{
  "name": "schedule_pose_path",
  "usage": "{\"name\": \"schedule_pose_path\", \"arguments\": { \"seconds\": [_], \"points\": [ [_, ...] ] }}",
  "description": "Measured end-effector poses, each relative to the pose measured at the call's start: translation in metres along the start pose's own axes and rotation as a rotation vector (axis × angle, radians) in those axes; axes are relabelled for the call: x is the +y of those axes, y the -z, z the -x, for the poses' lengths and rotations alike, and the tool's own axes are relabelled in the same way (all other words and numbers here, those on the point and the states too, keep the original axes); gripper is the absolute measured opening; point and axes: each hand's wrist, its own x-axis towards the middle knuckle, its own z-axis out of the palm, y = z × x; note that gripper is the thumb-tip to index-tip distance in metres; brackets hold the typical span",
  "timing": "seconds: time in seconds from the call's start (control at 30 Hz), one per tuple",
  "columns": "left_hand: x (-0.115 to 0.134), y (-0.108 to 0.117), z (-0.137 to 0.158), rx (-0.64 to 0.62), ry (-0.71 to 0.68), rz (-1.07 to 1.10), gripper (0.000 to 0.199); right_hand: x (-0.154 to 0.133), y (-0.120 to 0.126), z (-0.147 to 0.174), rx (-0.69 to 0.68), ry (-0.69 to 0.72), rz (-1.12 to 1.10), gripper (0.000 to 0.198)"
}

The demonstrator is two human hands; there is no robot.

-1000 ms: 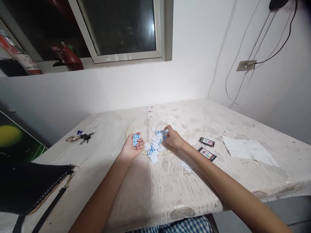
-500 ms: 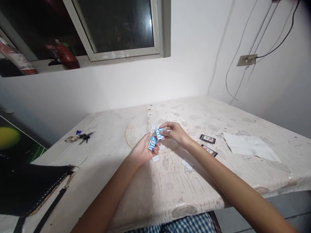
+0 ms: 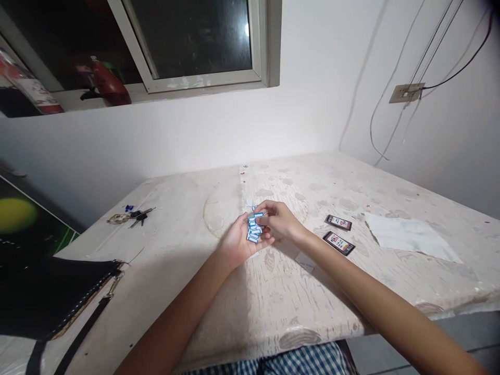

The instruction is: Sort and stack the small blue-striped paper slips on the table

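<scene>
Small white pieces with blue borders (image 3: 253, 235), perhaps cards or stickers, lie bunched and overlapping in my left hand (image 3: 237, 245), palm up, with the thumb along their left side. Over that palm, the fingertips of my right hand (image 3: 280, 219) pinch more of the same blue-bordered pieces (image 3: 258, 215). The two bunches meet, and I cannot tell where one ends. Past my hands a small white slip (image 3: 249, 202) rests on the table. Another white slip (image 3: 304, 262) lies partly under my right forearm.
Two dark-edged printed packets (image 3: 338, 243) lie right of my hands on the patterned table (image 3: 273, 297). Beyond them is a torn white sheet (image 3: 410, 237). Keys (image 3: 138, 216) and a black bag (image 3: 78, 291) with a strap are at the left. A window stands above.
My right hand has brought its pieces down against those in my left palm. The left fingers have opened out a little. The whole view has shifted slightly.
</scene>
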Motion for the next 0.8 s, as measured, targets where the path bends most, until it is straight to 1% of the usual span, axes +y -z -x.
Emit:
{"name": "schedule_pose_path", "arguments": {
  "seconds": [0.1, 0.23, 0.33, 0.43, 0.53, 0.67, 0.8],
  "points": [
    [-0.001, 0.0, -0.001, 0.052, -0.015, 0.014, 0.028, 0.001, -0.001, 0.0, -0.015, -0.054, -0.031, 0.018],
    [-0.004, -0.001, -0.001, 0.074, -0.017, 0.037, 0.028, 0.002, -0.003, -0.001, 0.038, -0.156, -0.076, 0.021],
    [-0.006, -0.003, -0.003, 0.096, -0.036, 0.072, 0.026, 0.001, -0.005, 0.001, 0.064, -0.166, -0.06, 0.019],
    [-0.007, -0.005, -0.004, 0.136, -0.073, 0.11, 0.024, 0.002, -0.007, 0.003, 0.05, -0.127, -0.018, 0.016],
    [-0.007, -0.007, -0.004, 0.154, -0.08, 0.142, 0.026, 0.007, -0.008, 0.004, 0.053, -0.045, 0.085, 0.014],
    [-0.008, -0.006, -0.004, 0.144, -0.098, 0.133, 0.027, 0.013, -0.01, 0.005, 0.086, 0.05, 0.292, 0.015],
    [-0.011, -0.002, -0.007, 0.146, -0.112, 0.091, 0.019, 0.011, -0.01, 0.007, 0.159, 0.115, 0.542, 0.013]
  ]
}}
